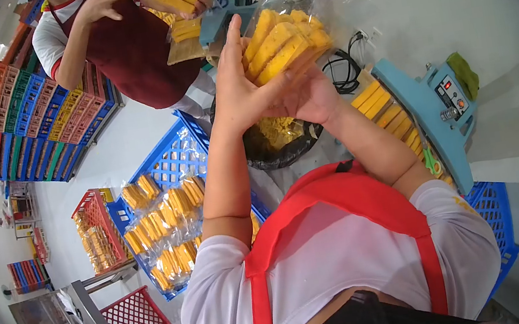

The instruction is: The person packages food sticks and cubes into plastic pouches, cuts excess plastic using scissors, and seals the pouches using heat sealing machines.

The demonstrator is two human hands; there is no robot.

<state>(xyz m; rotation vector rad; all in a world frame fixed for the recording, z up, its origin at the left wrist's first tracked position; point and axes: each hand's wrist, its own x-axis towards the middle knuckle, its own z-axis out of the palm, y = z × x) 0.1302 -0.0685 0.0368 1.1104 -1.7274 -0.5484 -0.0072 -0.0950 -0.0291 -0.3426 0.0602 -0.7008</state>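
Note:
Raised in front of me is a clear plastic bag of yellow bread-like sticks [282, 43], its loose top spreading upward. My left hand [240, 95] supports it from the left, thumb across the lower front and fingers stretched up the side. From below and the right, my right hand [315, 96] cups the bag's base; its fingertips are partly hidden. Beneath my hands stands a bin with a black liner [275, 156], with yellow scraps [278, 131] inside.
On the right, a blue-green sealing machine [421, 109] stands beside stacked yellow sticks [393, 118] and green-handled scissors [432, 163]. A blue crate [167, 138] holds several filled bags [165, 221]. Across from me, a co-worker in a maroon apron [138, 53] handles another bag near a second sealer [227, 1].

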